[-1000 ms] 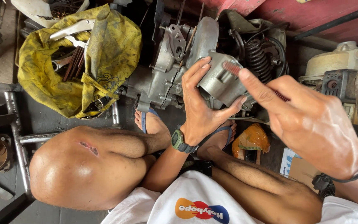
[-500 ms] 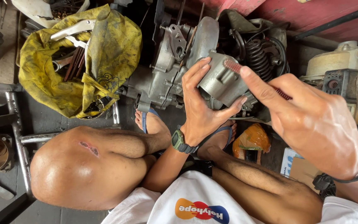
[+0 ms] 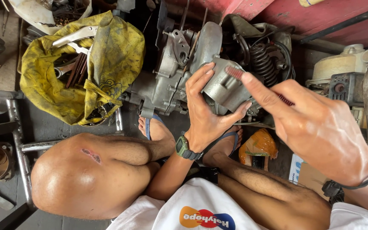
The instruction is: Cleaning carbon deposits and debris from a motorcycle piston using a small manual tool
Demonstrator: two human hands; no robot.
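Head view, step in hand: While the grey metal casting sits cupped in the left hand, the work looks to be cleaning or filing its upper edge with the thin reddish tool; in my judgement it goes best with short, light strokes, the casting braced firmly against the palm so it cannot twist.
Head view, left hand fingers: spread wide and curled round the casting, the thumb pressed under its lower right corner and the other fingers laid over its left face and top edge; a firm wrap, not a pinch.
Head view, right hand: the right hand comes in from the right, forefinger stretched straight along the reddish tool and pressing it down on the casting; the remaining fingers are folded back, and how they grip the tool's far end I cannot tell, as the hand hides it.
Head view, where the casting is: held in the air above the person's feet, just in front of the larger engine block standing on the floor, and apart from it as far as can be seen.
Head view, around: a yellow cloth bag of spanners lies to the left; a coil spring shows behind the casting; a bare knee fills the lower left.
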